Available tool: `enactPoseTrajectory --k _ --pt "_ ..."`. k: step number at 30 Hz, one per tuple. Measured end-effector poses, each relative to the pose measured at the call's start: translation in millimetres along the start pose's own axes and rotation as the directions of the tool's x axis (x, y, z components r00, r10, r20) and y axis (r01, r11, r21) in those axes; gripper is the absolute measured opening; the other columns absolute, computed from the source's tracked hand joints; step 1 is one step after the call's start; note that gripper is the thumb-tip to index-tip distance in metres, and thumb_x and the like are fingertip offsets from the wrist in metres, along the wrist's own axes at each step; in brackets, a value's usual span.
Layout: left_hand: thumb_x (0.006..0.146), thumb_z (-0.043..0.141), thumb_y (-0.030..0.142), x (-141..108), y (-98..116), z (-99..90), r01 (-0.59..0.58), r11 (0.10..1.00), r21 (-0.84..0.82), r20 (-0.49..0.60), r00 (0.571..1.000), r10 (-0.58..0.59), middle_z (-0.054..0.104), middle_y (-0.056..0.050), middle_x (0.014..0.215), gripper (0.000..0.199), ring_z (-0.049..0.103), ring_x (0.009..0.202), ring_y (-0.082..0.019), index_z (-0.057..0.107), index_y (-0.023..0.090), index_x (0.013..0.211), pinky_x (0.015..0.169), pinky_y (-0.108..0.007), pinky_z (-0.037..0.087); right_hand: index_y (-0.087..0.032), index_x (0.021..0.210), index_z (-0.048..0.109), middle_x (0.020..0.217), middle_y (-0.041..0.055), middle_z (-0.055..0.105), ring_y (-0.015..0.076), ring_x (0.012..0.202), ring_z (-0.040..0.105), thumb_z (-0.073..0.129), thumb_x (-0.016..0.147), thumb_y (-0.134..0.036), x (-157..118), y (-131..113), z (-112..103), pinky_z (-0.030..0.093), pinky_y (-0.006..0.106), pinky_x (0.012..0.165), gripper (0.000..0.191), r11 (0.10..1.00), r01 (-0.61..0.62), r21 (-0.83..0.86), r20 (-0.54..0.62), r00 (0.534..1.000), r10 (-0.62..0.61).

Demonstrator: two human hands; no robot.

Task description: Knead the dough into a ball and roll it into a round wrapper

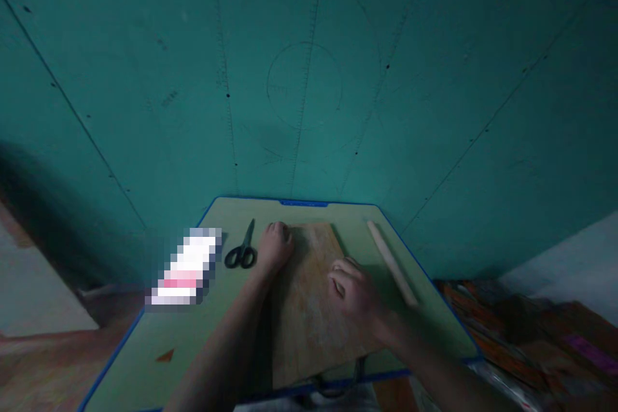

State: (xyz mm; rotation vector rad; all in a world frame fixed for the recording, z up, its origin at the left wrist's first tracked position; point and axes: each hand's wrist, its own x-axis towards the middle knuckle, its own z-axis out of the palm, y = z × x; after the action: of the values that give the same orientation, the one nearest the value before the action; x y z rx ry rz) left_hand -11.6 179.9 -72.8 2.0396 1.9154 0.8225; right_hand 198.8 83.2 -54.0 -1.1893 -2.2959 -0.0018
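Note:
A wooden cutting board point(309, 309) lies flat on the small table. My left hand point(277, 246) is at its far left corner with the fingers curled in; whatever is inside them, if anything, is hidden. Over the right part of the board, my right hand point(355, 290) is closed in a loose fist. What it may hold cannot be made out. Black-handled scissors point(241, 254) lie just left of my left hand, blades pointing away. To the right of the board rests a pale wooden rolling pin point(392, 262). Faint whitish smears mark the board's surface.
The light green table point(207, 322) has a blue rim and stands against a green wall point(304, 90). A blurred-out bright rectangle point(186, 267) lies at its left edge. A small orange-brown triangle point(165, 356) is near the front left. Cluttered brown items point(531, 335) lie beyond the right edge.

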Motion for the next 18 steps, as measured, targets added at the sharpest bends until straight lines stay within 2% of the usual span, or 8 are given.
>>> enactPoseTrajectory --k 2,5,8,11,15,18 --pt "0.091 0.051 0.021 1 0 0.8 -0.014 1.000 0.004 0.012 1.000 0.014 0.065 -0.014 0.110 0.014 0.056 0.113 -0.027 0.058 0.016 0.102 0.099 -0.039 0.044 -0.021 0.064 0.052 0.075 0.0030 0.058 0.0156 0.074 0.056 0.048 0.086 -0.012 -6 5 -2 0.041 0.025 0.066 0.024 0.999 -0.005 0.040 -0.069 0.998 0.007" --pt "0.090 0.054 0.021 1 4 3.6 -0.051 0.999 0.007 0.027 0.998 0.051 0.065 -0.013 0.109 0.012 0.057 0.112 -0.026 0.058 0.017 0.100 0.100 -0.038 0.044 -0.023 0.058 0.042 0.064 -0.0009 0.051 0.0123 0.060 0.050 0.048 0.089 -0.021 -5 9 -5 0.036 0.024 0.056 0.032 0.986 -0.077 0.145 -0.145 0.984 0.099" --pt "0.090 0.056 0.023 1 9 7.7 -0.092 0.996 0.006 0.032 0.995 0.092 0.065 -0.012 0.108 0.010 0.057 0.111 -0.025 0.058 0.018 0.098 0.101 -0.036 0.043 -0.024 0.059 0.035 0.053 -0.0057 0.039 0.0105 0.049 0.040 0.048 0.091 -0.032 8 3 -4 0.029 0.024 0.049 0.035 0.952 -0.158 0.263 -0.113 0.975 0.193" --pt "0.091 0.056 0.024 1 12 10.7 -0.111 0.994 0.009 0.029 0.993 0.111 0.065 -0.011 0.107 0.007 0.057 0.109 -0.025 0.057 0.019 0.096 0.100 -0.037 0.043 -0.025 0.063 0.034 0.053 -0.0077 0.034 0.0099 0.047 0.036 0.047 0.089 -0.038 25 -4 5 0.026 0.024 0.048 0.032 0.920 -0.204 0.333 -0.057 0.970 0.236" --pt "0.091 0.054 0.022 3 12 11.6 -0.110 0.994 0.005 0.043 0.993 0.110 0.065 -0.011 0.103 0.006 0.057 0.106 -0.024 0.058 0.019 0.094 0.096 -0.036 0.044 -0.024 0.062 0.031 0.052 -0.0073 0.032 0.0104 0.048 0.032 0.044 0.088 -0.036 43 -9 21 0.022 0.025 0.050 0.031 0.930 -0.236 0.280 -0.050 0.964 0.260" --pt "0.093 0.048 0.020 5 9 12.6 -0.095 0.995 -0.014 0.051 0.994 0.096 0.065 -0.011 0.103 0.010 0.057 0.106 -0.024 0.058 0.018 0.095 0.094 -0.035 0.045 -0.024 0.063 0.037 0.053 -0.0056 0.037 0.0114 0.049 0.033 0.044 0.087 -0.032 49 -11 27 0.019 0.027 0.051 0.027 0.953 -0.253 0.165 -0.009 0.966 0.258"
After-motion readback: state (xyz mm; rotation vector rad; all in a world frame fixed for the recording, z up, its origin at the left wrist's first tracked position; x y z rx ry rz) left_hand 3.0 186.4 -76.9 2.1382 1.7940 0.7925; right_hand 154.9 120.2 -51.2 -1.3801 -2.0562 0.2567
